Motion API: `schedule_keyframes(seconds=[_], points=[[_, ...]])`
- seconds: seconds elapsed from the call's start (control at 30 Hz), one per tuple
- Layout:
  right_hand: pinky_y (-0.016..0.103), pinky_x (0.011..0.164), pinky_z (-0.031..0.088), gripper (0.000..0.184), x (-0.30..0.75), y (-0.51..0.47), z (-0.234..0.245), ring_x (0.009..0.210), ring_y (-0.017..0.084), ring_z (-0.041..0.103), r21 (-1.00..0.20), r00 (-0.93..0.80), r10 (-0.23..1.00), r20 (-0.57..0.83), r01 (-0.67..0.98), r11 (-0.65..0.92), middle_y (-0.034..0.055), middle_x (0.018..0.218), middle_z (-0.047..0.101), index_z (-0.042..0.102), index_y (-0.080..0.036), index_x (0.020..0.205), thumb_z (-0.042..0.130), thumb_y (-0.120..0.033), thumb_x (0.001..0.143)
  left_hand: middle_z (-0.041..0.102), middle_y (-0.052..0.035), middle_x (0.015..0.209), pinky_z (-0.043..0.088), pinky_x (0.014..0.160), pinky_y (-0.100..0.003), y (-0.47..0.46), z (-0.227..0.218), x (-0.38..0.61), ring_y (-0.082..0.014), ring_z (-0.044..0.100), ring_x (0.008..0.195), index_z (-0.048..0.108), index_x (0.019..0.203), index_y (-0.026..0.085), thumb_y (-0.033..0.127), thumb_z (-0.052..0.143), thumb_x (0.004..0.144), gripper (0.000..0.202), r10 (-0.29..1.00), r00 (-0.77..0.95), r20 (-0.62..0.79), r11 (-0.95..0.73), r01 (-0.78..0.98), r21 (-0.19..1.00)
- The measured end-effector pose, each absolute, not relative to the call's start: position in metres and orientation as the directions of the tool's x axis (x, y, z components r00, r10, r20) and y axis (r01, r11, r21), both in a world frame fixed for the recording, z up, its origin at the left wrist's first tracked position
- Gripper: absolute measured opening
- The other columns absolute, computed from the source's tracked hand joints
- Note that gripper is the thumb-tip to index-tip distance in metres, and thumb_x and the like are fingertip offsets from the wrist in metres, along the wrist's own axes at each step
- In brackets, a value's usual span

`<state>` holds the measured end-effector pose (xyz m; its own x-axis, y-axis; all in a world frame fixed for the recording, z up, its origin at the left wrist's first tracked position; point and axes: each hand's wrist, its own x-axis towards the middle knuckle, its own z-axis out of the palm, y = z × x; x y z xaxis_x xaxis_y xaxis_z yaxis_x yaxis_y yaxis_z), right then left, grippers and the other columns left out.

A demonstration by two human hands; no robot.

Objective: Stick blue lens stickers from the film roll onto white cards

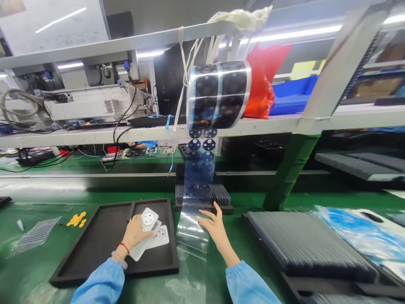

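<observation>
With the left hand (136, 232) gripping white plates (160, 237) over the black tray (91, 240) and the right hand (215, 227) spread-fingered beside the clear strip (193, 230) hanging below the roll (218, 95), though contact is hard to tell, the strip is best touched lightly at its edge.

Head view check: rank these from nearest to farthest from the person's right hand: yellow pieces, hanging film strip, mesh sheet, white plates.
1. Hanging film strip: just left of the right hand, by its fingertips.
2. White plates: farther left, in the left hand's grip, over the black tray.
3. Yellow pieces: left of the tray.
4. Mesh sheet: farthest left.
</observation>
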<state>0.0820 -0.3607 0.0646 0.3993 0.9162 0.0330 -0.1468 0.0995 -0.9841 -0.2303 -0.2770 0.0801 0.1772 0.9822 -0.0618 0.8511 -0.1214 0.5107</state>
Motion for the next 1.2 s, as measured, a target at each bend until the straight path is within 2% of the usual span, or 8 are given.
schedule_keyframes(seconds=[0.17,0.3,0.37,0.47,0.53,0.7,0.87,1.2], points=[[0.031,0.073,0.052,0.109,0.080,-0.366,0.062,0.072,0.017,0.064,-0.965,0.321,0.938,0.129,-0.176,0.193,0.0024,0.087,0.064,0.007,-0.022,0.153,0.076,-0.048,0.073,0.015,-0.0286,0.154,0.005,0.120,-0.046,-0.282,0.087,-0.193,-0.0365,0.011,0.147,0.024,0.144,-0.003,0.058,0.073,0.051,0.121,0.985,0.170,-0.005,-0.116,0.692,0.713],[0.032,0.070,0.053,0.099,0.082,-0.380,0.066,0.068,0.016,0.062,-0.960,0.238,0.945,0.225,-0.112,0.257,0.0016,0.086,0.062,0.002,-0.027,0.154,0.069,-0.044,0.082,0.048,-0.0216,0.140,0.038,0.110,-0.035,-0.296,0.100,-0.131,-0.0265,0.048,0.130,0.036,0.141,0.005,0.070,0.057,0.071,0.097,0.900,0.437,0.008,-0.136,0.263,0.955],[0.038,0.077,0.054,0.091,0.084,-0.386,0.069,0.081,0.020,0.065,-0.934,0.278,0.893,0.353,0.166,0.317,0.0083,0.101,0.062,0.002,-0.027,0.154,0.062,-0.044,0.088,0.063,-0.0194,0.120,0.047,0.098,-0.035,-0.303,0.104,-0.104,-0.0263,0.062,0.112,0.051,0.125,0.007,0.070,0.059,0.072,0.083,0.860,0.509,0.037,-0.108,0.111,0.988],[0.055,0.100,0.042,0.080,0.081,-0.391,0.084,0.129,0.035,0.045,-0.536,0.264,0.626,0.733,0.791,0.294,0.0208,0.145,0.037,0.018,-0.022,0.154,0.060,-0.041,0.089,0.069,-0.0183,0.103,0.050,0.091,-0.037,-0.313,0.103,-0.082,-0.0263,0.066,0.097,0.061,0.103,0.008,0.064,0.067,0.072,0.064,0.867,0.490,0.084,-0.085,-0.020,0.996],[0.057,0.110,0.030,0.060,0.076,-0.389,0.098,0.140,0.036,0.030,-0.176,0.034,0.504,0.863,0.956,0.236,0.0178,0.152,0.029,0.038,-0.016,0.145,0.059,-0.031,0.091,0.070,-0.0162,0.102,0.049,0.090,-0.035,-0.318,0.099,-0.077,-0.0249,0.066,0.096,0.064,0.099,0.009,0.060,0.070,0.073,0.057,0.874,0.472,0.113,-0.090,-0.073,0.993],[0.039,0.097,0.043,0.010,0.064,-0.378,0.103,0.110,0.023,0.057,0.020,-0.157,0.330,0.931,0.924,0.382,0.0084,0.109,0.065,0.062,-0.014,0.098,0.056,-0.010,0.091,0.069,-0.0100,0.094,0.048,0.084,-0.029,-0.326,0.085,-0.080,-0.0184,0.063,0.088,0.068,0.096,0.010,0.055,0.060,0.085,0.047,0.912,0.360,0.196,-0.163,-0.121,0.979],[0.037,0.092,0.045,0.027,0.061,-0.378,0.082,0.110,0.023,0.056,0.016,-0.190,0.371,0.909,0.904,0.426,0.0154,0.122,0.059,0.057,-0.007,0.121,0.052,-0.015,0.095,0.068,-0.0086,0.090,0.048,0.083,-0.029,-0.335,0.080,-0.082,-0.0181,0.062,0.087,0.067,0.089,0.010,0.051,0.054,0.091,0.043,0.901,0.366,0.232,-0.204,-0.115,0.972],[0.035,0.081,0.049,0.007,0.069,-0.381,0.057,0.088,0.023,0.067,0.160,-0.330,0.259,0.908,0.842,0.515,0.0120,0.108,0.067,0.061,-0.014,0.092,0.054,-0.014,0.091,0.071,-0.0079,0.097,0.049,0.088,-0.026,-0.349,0.074,-0.078,-0.0165,0.066,0.094,0.070,0.094,0.010,0.033,0.042,0.097,0.036,0.950,0.233,0.207,-0.235,0.101,0.967]])
